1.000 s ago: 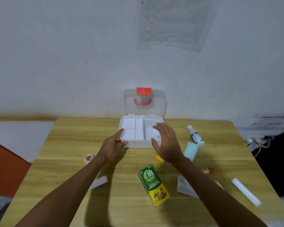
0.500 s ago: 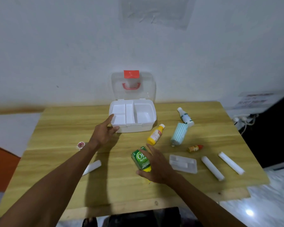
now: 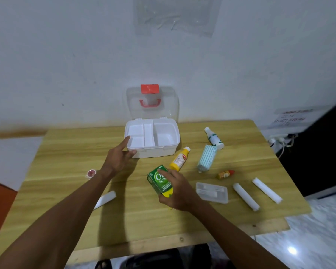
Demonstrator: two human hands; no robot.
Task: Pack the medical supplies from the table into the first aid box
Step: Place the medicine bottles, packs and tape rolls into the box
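The white first aid box (image 3: pixel 155 151) stands open at the back of the wooden table (image 3: pixel 66 152), its clear lid leaning on the wall; its compartments hold nothing. My left hand (image 3: pixel 119 159) rests against the box's front left corner with fingers extended. My right hand (image 3: pixel 176 188) grips a green and yellow medicine carton (image 3: pixel 158 180), tilted and lifted off the table in front of the box. To the right lie a yellow bottle (image 3: pixel 179 159), a striped gauze pack (image 3: pixel 207 161), a white bottle (image 3: pixel 213 138), a small orange vial (image 3: pixel 225 174), a clear tray (image 3: pixel 211 192) and two white rolls (image 3: pixel 245 197).
A small round red-lidded pot (image 3: pixel 91 173) and a white tube (image 3: pixel 105 199) lie left of my left arm. The wall is right behind the box. Cables and a socket (image 3: pixel 279 137) sit past the table's right edge.
My right hand left the box, came down to the green carton, closed round it and raised it. The left hand stayed at the box's corner. The view pulled back.
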